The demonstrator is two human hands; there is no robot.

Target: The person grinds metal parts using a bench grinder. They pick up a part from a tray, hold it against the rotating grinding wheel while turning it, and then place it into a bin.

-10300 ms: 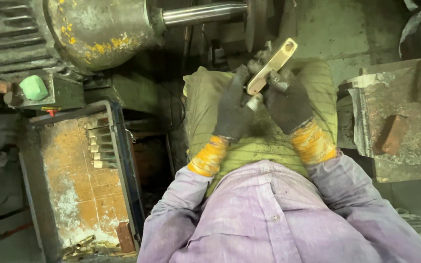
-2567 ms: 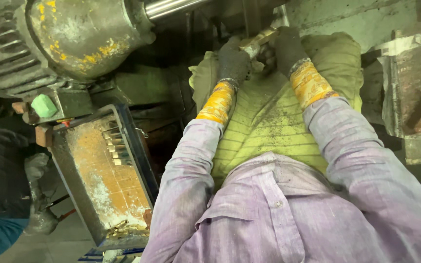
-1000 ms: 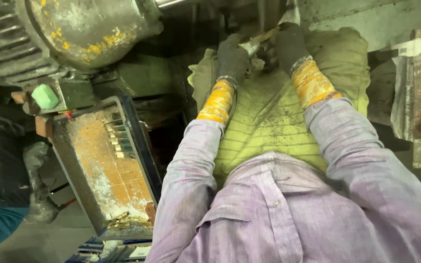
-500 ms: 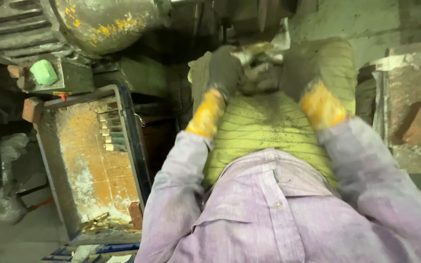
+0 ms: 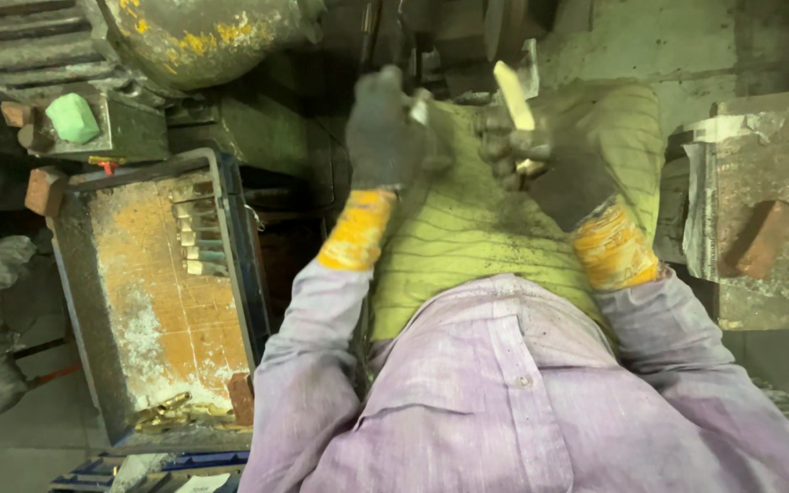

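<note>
Clenched in the dark-gloved right hand [image 5: 541,160], a flat pale-yellow metal strip [image 5: 513,95] stood at upper centre over the ribbed green cloth [image 5: 468,228], while the gloved left hand [image 5: 385,128] pinched a small shiny piece [image 5: 419,111], beside the rusty tray [image 5: 152,301] at left.

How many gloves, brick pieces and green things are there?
Dark gloves: 2, on the left hand and the right hand
Reddish brick pieces: 4 ()
Green block: 1
Total: 7
</note>
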